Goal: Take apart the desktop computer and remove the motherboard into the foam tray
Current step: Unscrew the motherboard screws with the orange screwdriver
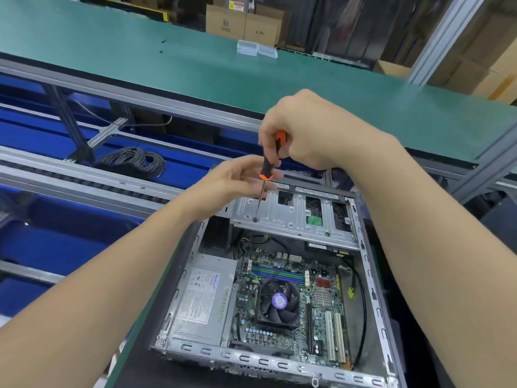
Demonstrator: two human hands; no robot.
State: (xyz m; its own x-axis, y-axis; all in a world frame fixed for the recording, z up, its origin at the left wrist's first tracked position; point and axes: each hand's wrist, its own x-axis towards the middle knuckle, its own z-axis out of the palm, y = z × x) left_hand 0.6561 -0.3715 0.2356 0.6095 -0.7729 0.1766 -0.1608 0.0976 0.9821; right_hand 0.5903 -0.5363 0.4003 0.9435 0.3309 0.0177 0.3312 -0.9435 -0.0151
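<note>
Orange screwdriver (269,161), gripped in the right hand (307,135) and steadied by the left hand (237,177) with straight fingers, meets the cage (293,214). On the cage's near side lies the motherboard (321,312): stiff, fragile, probably best lifted by its edges.

The motherboard (321,309) lies in the open computer case (279,362). The power box (201,301) sits to its left, the fan (277,302) sits on it, and the metal cage (291,217) stands behind it.
</note>
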